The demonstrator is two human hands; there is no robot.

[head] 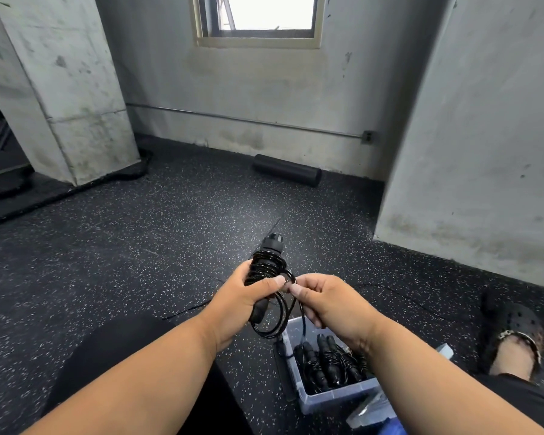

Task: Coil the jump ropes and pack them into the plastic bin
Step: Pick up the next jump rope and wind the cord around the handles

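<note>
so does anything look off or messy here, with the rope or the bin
Nothing looks damaged or spilled. The jump rope is only part wound: the left hand grips the handles with cord coiled round them, while the right hand pinches a loose loop hanging below. The plastic bin holds other coiled ropes.

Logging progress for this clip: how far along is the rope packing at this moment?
Done: several coiled ropes already lie in the plastic bin. In hand: the left hand grips a jump rope with cord wound around its handles, while the right hand pinches the loose cord, a loop hanging free. Left: finish the wrap and put it in the bin. No other loose ropes are visible on the floor.
</note>
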